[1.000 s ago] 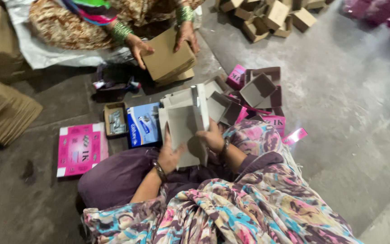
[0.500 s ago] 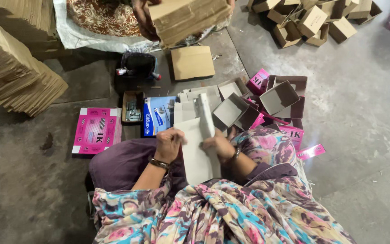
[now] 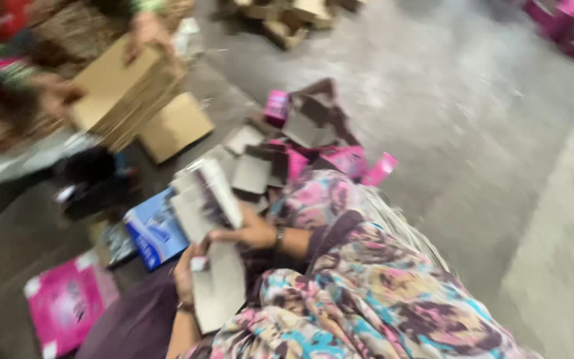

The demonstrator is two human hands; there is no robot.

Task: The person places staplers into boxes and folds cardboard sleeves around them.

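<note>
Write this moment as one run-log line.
left hand: holds grey card blank | right hand: grips its top | view: blurred

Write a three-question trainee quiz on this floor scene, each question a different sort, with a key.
1. True or false: both of the person's hands, left hand and right hand, are on the grey card blank.
2. Which lies on the floor beside the blue box, toward the lower left? A) pink flat box B) a green bucket C) a metal tray
3. Fill in: across the floor, another person's hands hold a stack of brown ____ sheets.

Key: 1 true; 2 A; 3 cardboard. The picture is blurred, so finer detail cannot be told.
</note>
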